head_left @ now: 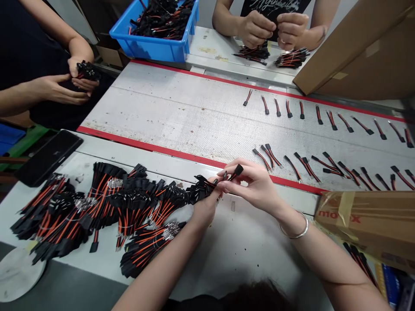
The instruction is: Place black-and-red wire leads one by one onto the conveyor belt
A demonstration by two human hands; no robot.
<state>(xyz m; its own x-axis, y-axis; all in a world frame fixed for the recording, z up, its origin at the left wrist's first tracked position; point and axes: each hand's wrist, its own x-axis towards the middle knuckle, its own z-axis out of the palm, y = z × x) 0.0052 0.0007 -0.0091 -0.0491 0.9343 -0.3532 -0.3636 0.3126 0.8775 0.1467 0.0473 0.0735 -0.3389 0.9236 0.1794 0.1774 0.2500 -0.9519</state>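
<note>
My left hand (206, 206) is closed around a bunch of short cables with black connectors (198, 190), just above the near edge of the white table. Between the thumb and fingers of my right hand (254, 183) is a single cable with a black connector (238, 169), its connector end pointing up and away. The fingertips of both hands meet, and the cable's lower end is hidden behind them. To the left lie several tied bundles of red and black cables (136, 216), some with bare silvery ends (171, 231) showing.
A conveyor belt (168, 110) with red edges carries two rows of loose cables (301, 110). A blue bin (155, 49) of cables stands beyond it. Cardboard boxes (366, 229) flank the right side. A black phone-like slab (48, 157) lies left. Two co-workers handle cables nearby.
</note>
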